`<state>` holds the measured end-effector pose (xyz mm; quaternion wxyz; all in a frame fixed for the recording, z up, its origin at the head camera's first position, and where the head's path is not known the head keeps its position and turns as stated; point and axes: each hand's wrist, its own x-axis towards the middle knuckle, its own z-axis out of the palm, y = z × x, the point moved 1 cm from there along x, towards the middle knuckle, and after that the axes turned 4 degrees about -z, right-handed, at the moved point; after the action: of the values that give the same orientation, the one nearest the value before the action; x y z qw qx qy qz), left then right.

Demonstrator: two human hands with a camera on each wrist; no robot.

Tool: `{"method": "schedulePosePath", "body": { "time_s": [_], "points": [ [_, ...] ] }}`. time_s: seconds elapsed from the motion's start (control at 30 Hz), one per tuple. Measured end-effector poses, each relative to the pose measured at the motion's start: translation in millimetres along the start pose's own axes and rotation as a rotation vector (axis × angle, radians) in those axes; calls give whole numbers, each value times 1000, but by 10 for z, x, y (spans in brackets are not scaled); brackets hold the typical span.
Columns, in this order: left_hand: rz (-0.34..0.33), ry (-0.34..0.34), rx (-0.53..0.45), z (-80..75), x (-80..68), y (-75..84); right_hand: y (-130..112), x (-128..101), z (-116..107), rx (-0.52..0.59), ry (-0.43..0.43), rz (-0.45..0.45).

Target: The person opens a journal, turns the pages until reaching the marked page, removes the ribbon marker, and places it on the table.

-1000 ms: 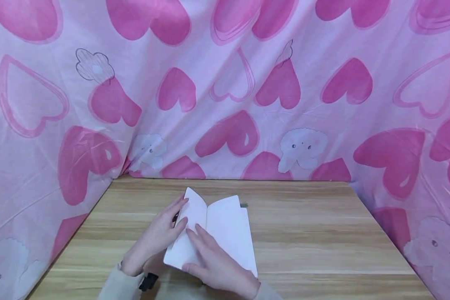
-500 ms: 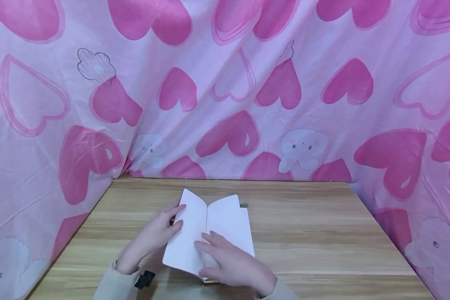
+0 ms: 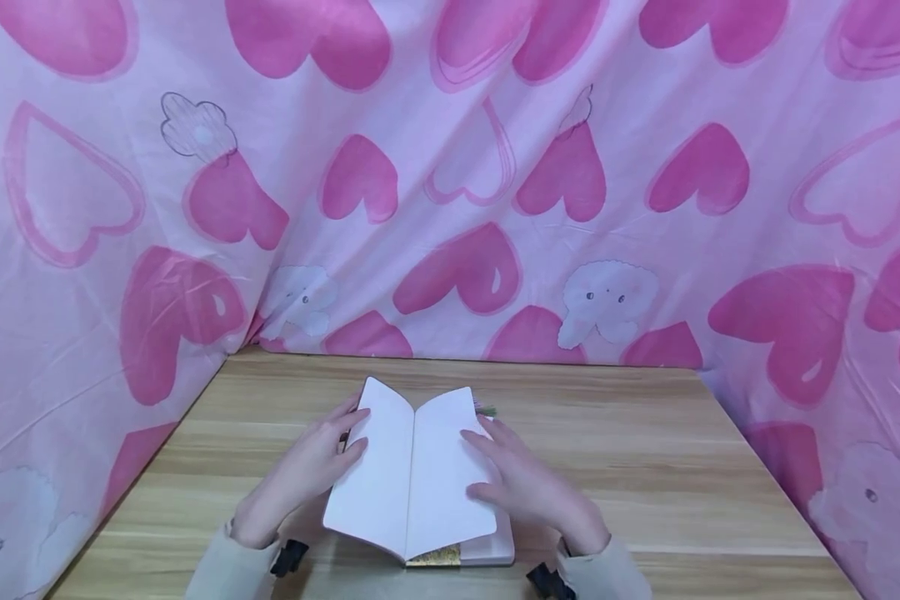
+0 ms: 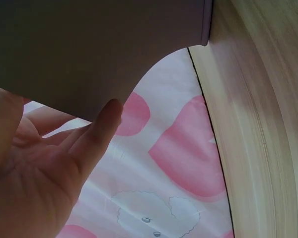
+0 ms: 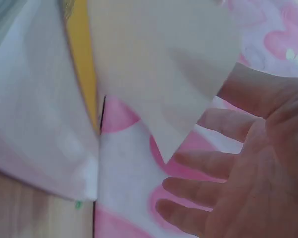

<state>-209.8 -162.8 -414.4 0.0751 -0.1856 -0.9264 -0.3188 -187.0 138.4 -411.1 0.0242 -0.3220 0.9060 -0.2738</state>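
Observation:
A notebook with blank white pages (image 3: 378,475) lies open on the table, its left half tilted up. My left hand (image 3: 307,467) holds the left half by its outer edge. In the left wrist view, one fingertip (image 4: 111,109) lies on the dark underside of the notebook cover (image 4: 89,54), while other fingers pass behind it. My right hand (image 3: 528,479) touches the outer edge of a raised right page (image 3: 442,475), fingers mostly straight. In the right wrist view that page (image 5: 159,74) bends upward, with the thumb and one finger partly hidden behind it.
More pages (image 3: 498,542) and a gold-patterned strip (image 3: 435,557) show under the raised page. A green tassel (image 3: 487,410) sticks out at the notebook's upper right. The wooden table (image 3: 682,483) is bounded by a pink heart-print cloth (image 3: 450,200) behind and at both sides.
My right hand has moved from the left page across the spine to the right page's outer edge. My left hand shifted slightly left, and the left half now lies wider open.

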Motion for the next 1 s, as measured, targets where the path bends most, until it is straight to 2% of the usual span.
{"method": "schedulePosePath", "body": {
  "time_s": [0.2,0.43,0.6,0.8,1.0],
  "points": [
    [47,43,39,1,11,20,194,62,36,121,7,122],
    [103,56,58,5,25,20,296,160,157,367,82,246],
    [139,60,88,-2,23,14,273,196,212,523,153,268],
    [163,67,111,-14,7,16,162,225,223,733,177,286],
    [206,72,156,-30,-17,55,-40,238,284,849,193,209]
  ]
}}
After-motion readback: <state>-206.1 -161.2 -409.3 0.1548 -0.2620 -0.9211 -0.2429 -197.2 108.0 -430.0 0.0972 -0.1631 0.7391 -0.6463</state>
